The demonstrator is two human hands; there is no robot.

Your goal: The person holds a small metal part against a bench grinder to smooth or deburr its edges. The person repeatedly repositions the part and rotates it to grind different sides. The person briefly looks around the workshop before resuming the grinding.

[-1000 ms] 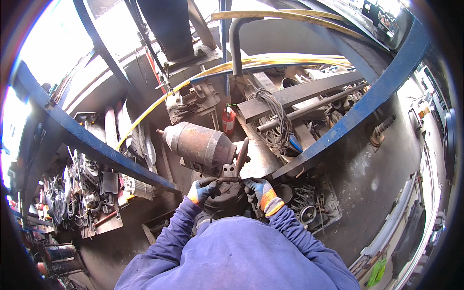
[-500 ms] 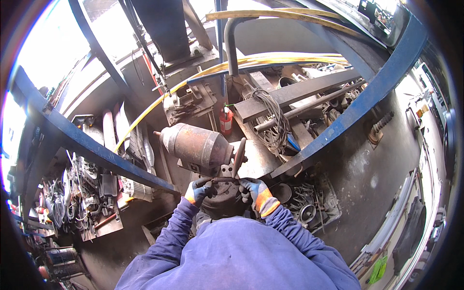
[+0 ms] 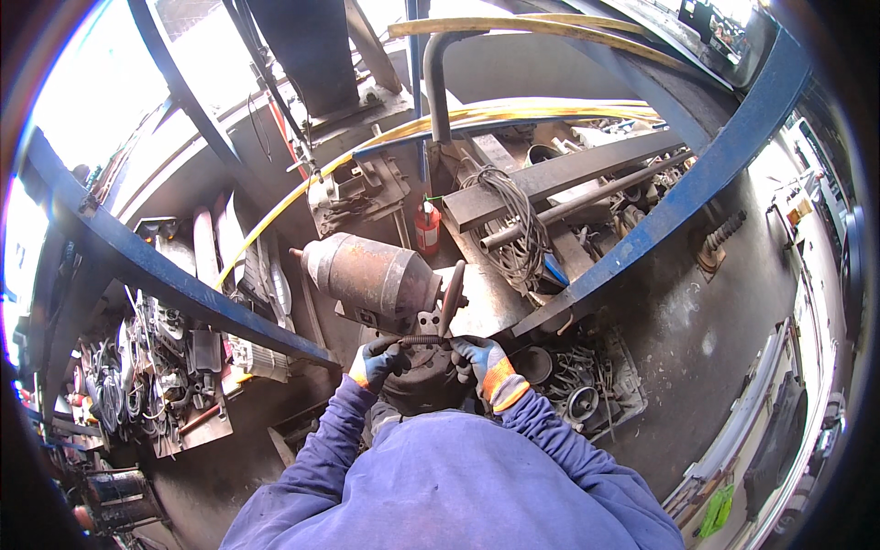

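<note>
Two-handed, pinching a dark coiled metal spring (image 3: pixel 423 340) crosswise in front of the body, roughly level. Clamping its left end in the fingers of the left hand (image 3: pixel 377 360), gloved in blue-grey with an orange cuff, and its right end in the fingertips of the right hand (image 3: pixel 478 357), gloved to match. Not managing to tell from up here whether pulling it taut or just supporting it. Holding it above or against a dark rounded metal part (image 3: pixel 422 378), not being sure which, and just on the near side of a grey metal plate with holes (image 3: pixel 428 322). Facing a rusty curved metal bar (image 3: pixel 450 298) and a big rust-brown metal cylinder (image 3: pixel 371 277) a bit further out. Judging the step, probably just steadying or lining up by both ends. Probably needing, for the next move, an even grip each side, level wrists and some care about snagging the coils on the plate.
</note>
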